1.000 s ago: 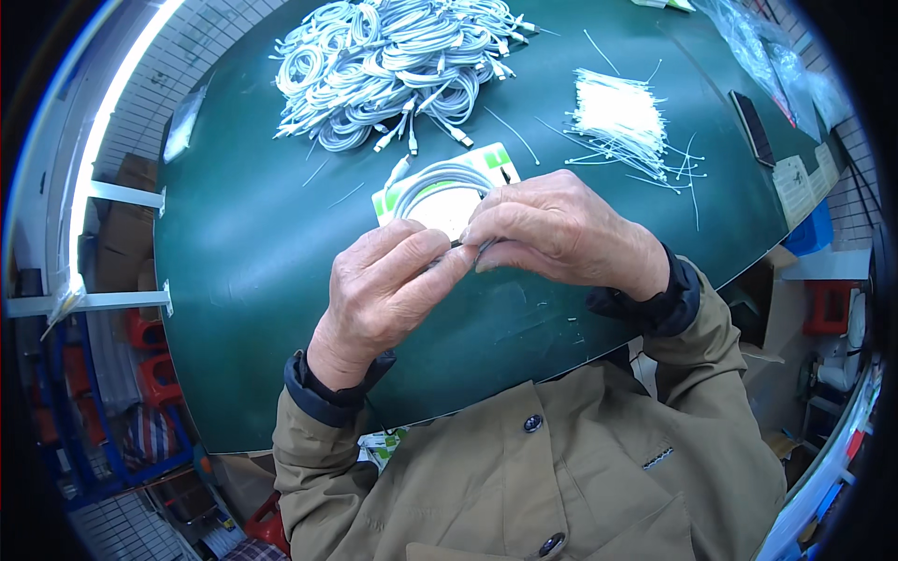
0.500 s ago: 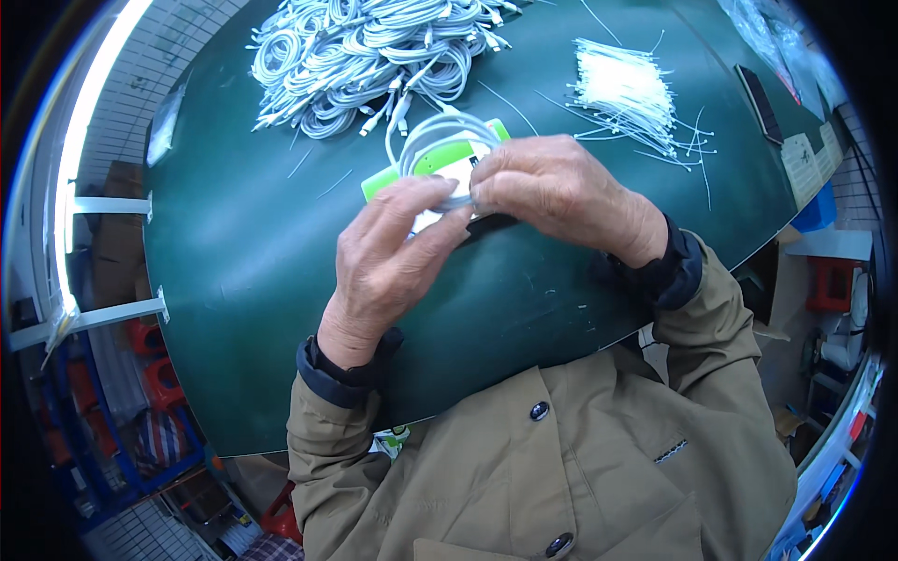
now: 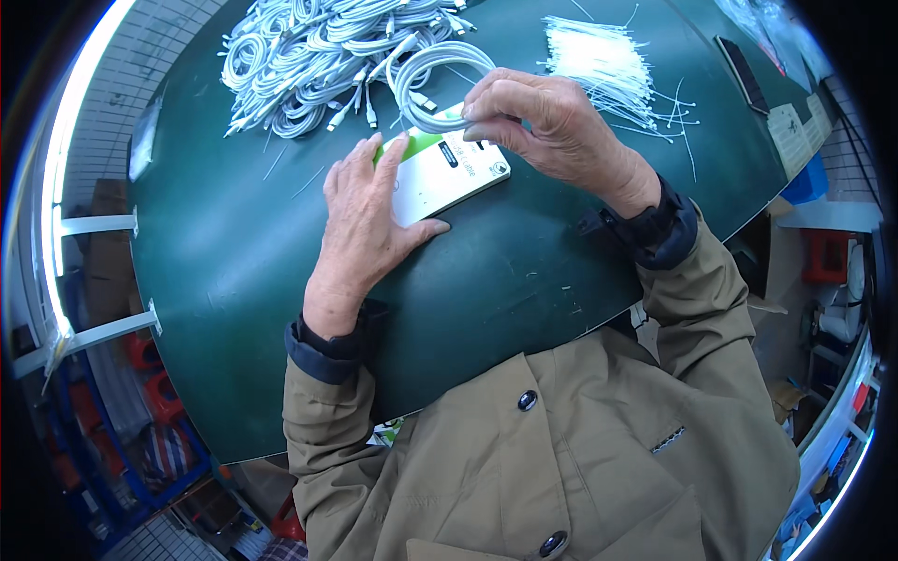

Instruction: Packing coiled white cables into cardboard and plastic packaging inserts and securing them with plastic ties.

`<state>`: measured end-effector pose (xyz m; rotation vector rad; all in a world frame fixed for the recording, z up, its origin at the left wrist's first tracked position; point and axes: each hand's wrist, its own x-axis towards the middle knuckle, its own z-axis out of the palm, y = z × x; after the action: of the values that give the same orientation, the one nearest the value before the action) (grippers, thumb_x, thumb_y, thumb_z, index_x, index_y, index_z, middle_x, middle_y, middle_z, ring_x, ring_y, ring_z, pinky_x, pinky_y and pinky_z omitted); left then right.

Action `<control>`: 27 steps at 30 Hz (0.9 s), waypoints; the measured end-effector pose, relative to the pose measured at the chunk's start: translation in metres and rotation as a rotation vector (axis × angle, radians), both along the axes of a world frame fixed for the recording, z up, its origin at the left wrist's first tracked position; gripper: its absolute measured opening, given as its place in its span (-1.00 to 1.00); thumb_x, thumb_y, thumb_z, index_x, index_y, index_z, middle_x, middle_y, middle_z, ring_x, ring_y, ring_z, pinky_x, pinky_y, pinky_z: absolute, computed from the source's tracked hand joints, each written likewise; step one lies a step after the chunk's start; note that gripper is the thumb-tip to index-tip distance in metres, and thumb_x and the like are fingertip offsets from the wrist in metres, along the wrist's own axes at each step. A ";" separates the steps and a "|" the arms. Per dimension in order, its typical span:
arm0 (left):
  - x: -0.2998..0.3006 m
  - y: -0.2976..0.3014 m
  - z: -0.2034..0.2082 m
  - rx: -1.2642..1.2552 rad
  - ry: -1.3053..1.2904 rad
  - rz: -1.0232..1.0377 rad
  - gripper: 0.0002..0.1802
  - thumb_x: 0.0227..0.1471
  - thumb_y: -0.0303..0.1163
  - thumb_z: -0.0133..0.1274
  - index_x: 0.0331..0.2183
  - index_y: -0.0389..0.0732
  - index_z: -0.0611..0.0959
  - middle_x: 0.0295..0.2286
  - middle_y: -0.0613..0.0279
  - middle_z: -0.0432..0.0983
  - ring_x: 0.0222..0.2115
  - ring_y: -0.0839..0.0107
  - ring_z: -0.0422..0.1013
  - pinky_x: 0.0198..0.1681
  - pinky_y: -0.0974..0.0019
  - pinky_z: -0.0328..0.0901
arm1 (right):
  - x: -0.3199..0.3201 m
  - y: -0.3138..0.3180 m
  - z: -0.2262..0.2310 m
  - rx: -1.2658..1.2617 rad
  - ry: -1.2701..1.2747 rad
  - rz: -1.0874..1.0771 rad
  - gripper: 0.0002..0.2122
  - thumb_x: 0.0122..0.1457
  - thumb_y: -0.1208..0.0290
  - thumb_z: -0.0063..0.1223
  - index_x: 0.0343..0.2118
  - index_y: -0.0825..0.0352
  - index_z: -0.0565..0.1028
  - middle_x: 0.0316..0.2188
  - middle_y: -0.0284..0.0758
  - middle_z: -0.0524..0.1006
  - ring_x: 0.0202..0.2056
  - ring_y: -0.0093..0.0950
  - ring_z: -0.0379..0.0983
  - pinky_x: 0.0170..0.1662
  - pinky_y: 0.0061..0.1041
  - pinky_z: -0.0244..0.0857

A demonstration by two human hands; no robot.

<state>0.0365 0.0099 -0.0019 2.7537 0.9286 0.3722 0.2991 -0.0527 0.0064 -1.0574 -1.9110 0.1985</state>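
A white coiled cable point(image 3: 404, 86) hangs in a loop from my right hand point(image 3: 557, 126), its rings pinched between thumb and fingers. The loop is raised over the far part of a flat white and green box point(image 3: 454, 173), which lies tilted on the green table. My left hand point(image 3: 360, 210) rests around the box's left end with fingers stretched and spread. Its index finger lies along the green edge, and the thumb points out beside the near edge. Part of the box's left end is hidden under that hand.
A large heap of white coiled cables point(image 3: 323, 47) lies at the far left of the green table point(image 3: 505, 280). White cable ties point(image 3: 599, 70) are piled at the far right, with several loose ones around. A dark phone point(image 3: 742, 75) lies near the right edge.
Both hands were together on the coil over the box. My left hand has let go and moved down to the box; my right hand has lifted the coil up and away. The view has shifted slightly.
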 end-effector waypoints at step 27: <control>-0.015 -0.093 0.061 0.324 -0.110 -0.046 -0.83 -0.02 -0.50 0.19 -0.29 -0.20 0.65 -0.43 0.26 0.57 -0.41 0.32 0.54 -0.34 0.21 0.41 | -0.040 -0.026 0.041 0.099 0.150 0.137 -0.83 0.10 0.67 0.28 -0.26 0.40 0.54 -0.31 -0.22 0.61 -0.40 -0.43 0.59 -0.36 -0.54 0.47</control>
<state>0.0215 -0.0830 0.0589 2.9977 0.8406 0.7158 0.2592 -0.0791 0.0477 -0.8240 -1.8389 0.2505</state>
